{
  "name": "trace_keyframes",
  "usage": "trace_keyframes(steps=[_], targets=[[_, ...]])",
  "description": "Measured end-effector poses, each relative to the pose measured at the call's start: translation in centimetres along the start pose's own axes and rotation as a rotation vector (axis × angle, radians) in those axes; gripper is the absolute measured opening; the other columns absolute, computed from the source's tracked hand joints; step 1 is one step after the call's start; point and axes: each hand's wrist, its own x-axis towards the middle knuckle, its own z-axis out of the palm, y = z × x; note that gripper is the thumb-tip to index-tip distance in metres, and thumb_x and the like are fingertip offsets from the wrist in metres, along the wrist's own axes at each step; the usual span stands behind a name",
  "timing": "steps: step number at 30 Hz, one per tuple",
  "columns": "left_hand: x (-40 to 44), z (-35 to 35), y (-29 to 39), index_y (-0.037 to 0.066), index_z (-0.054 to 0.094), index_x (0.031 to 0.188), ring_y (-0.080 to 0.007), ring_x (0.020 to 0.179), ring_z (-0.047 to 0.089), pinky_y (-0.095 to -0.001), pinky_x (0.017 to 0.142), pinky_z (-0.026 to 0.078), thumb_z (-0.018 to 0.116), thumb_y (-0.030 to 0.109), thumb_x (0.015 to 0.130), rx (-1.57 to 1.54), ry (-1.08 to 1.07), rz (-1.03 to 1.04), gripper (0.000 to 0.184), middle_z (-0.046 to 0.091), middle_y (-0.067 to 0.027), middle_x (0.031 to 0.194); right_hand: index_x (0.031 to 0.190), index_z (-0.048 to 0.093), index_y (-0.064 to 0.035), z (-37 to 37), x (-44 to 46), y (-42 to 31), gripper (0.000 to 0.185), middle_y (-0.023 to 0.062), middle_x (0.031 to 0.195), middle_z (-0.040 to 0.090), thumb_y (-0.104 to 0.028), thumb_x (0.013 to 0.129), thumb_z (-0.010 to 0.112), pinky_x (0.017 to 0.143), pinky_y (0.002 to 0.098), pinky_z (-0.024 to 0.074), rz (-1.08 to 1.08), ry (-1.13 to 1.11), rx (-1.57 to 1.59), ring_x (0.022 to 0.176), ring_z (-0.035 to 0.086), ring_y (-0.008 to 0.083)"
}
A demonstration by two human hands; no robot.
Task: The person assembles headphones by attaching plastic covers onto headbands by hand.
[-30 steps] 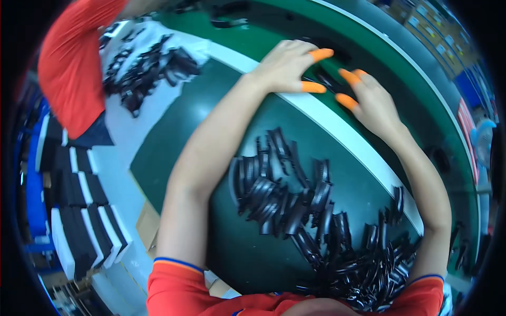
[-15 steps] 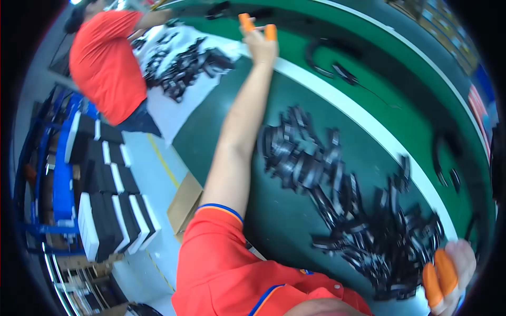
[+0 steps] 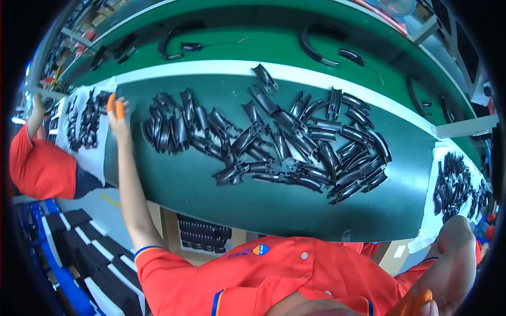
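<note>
My left hand (image 3: 119, 117) is raised at the left end of the dark green tabletop (image 3: 232, 210), its orange-covered fingertips pointing up and apart, with nothing between them. It is nearest to a cloth with black parts. My right hand (image 3: 420, 304) is at the bottom edge, close to my body; an orange fingertip shows, but most of the hand is cut off. Many curved black plastic parts (image 3: 245, 137) lie in a loose heap in front of me. Neither hand touches the heap.
Beyond a white rail (image 3: 211, 67), a green belt (image 3: 253, 45) carries black curved pieces (image 3: 311, 50). A co-worker in red (image 3: 42, 166) is at the left. White cloths with black parts lie at both ends. An open carton (image 3: 203, 237) and stacked dark pads (image 3: 100, 253) are below.
The view has swung to the right. My hands, earlier close together over a dark piece on the belt, are now far apart, and my right hand has come in towards my body.
</note>
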Motion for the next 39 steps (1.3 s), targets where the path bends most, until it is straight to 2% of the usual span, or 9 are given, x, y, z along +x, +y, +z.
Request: trace_keyframes(steps=[7,10,13,19,23,25,28,32,39], targets=[[-4.9,-0.2,1.2,0.001,0.051,0.129,-0.0174,0.100,0.062,-0.0292,0.091,0.047,0.050,0.023,0.101,-0.075,0.121,-0.161,0.036,0.063,-0.0123,0.112,0.063,0.051,-0.0114,-3.1,0.2,-2.2,0.027,-0.0066,0.047,0.050,-0.015,0.089,0.046,0.115,0.0470,0.0262,-0.019,0.125,0.012,0.058,0.056,0.0063],[-4.7,0.2,1.6,0.004,0.048,0.135,-0.0202,0.113,0.057,-0.0302,0.100,0.041,0.050,0.025,0.100,0.354,0.023,-0.049,0.041,0.061,-0.0115,0.122,0.064,0.051,-0.0116,-5.0,0.2,-3.0,0.024,-0.0056,0.051,0.052,-0.015,0.088,0.048,0.114,0.0481,0.0262,-0.034,0.134,-0.032,0.058,0.054,0.0072],[-5.1,1.4,3.1,0.002,0.049,0.134,-0.0215,0.125,0.049,-0.0309,0.106,0.034,0.052,0.032,0.099,-0.024,-0.050,-0.213,0.046,0.056,-0.0123,0.131,0.067,0.053,-0.0101,-6.3,-0.2,-3.8,0.023,-0.0056,0.054,0.054,-0.015,0.089,0.048,0.114,0.0470,0.0279,0.010,0.126,-0.143,0.059,0.056,0.0069],[-7.6,3.9,4.7,0.004,0.051,0.135,-0.0220,0.124,0.049,-0.0319,0.107,0.032,0.043,0.041,0.102,0.096,-0.091,-0.141,0.050,0.058,-0.0138,0.129,0.078,0.059,-0.0062,-6.8,-2.3,-5.7,0.018,-0.0057,0.059,0.057,-0.015,0.091,0.050,0.114,0.0443,0.0281,-0.002,0.273,-0.188,0.066,0.059,0.0073],[-7.6,4.0,3.6,0.006,0.049,0.138,-0.0223,0.129,0.045,-0.0322,0.111,0.027,0.040,0.048,0.101,-0.035,-0.084,-0.178,0.057,0.054,-0.0133,0.135,0.107,0.062,-0.0004,-5.5,-6.7,-9.7,0.034,0.0187,0.114,0.061,-0.001,0.073,0.065,0.087,0.0408,0.0510,1.884,-0.056,-0.802,0.097,0.062,0.0301],[-7.8,3.4,3.2,0.005,0.048,0.138,-0.0226,0.129,0.045,-0.0325,0.111,0.027,0.040,0.048,0.101,0.001,-0.083,-0.151,0.058,0.053,-0.0132,0.136,0.096,0.065,0.0011,-3.9,-12.8,-2.1,0.018,0.0117,0.086,0.064,-0.011,0.084,0.059,0.073,0.0361,0.0494,1.069,-0.312,0.087,0.080,0.061,0.0231],[-7.6,3.1,2.9,0.004,0.046,0.139,-0.0269,0.132,0.042,-0.0405,0.114,0.024,0.041,0.047,0.100,0.160,0.261,-0.110,0.057,0.050,-0.0154,0.138,0.134,0.052,-0.0055,-1.9,-24.7,-2.6,0.042,0.0008,0.068,0.057,-0.023,0.096,0.055,0.053,0.0239,0.0371,2.111,-0.362,0.525,0.059,0.051,0.0083],[-8.2,3.9,4.4,0.014,0.050,0.135,-0.0310,0.140,0.028,-0.0684,0.109,0.006,0.038,0.052,0.097,0.793,0.608,-0.442,0.055,0.043,-0.0101,0.143,0.112,0.067,-0.0037,0.5,-32.8,-5.3,0.024,-0.0035,0.061,0.052,-0.019,0.097,0.055,0.037,0.0233,0.0268,2.224,-0.229,0.387,0.039,0.038,0.0043],[-7.0,4.7,5.5,0.012,0.045,0.138,-0.0315,0.139,0.030,-0.0677,0.109,0.010,0.033,0.055,0.097,0.996,0.402,-0.684,0.060,0.043,-0.0127,0.142,0.115,0.065,-0.0034,0.7,-34.0,-5.6,0.025,-0.0037,0.052,0.045,-0.014,0.097,0.050,0.038,0.0229,0.0251,2.229,-0.104,0.492,0.038,0.036,0.0046]])
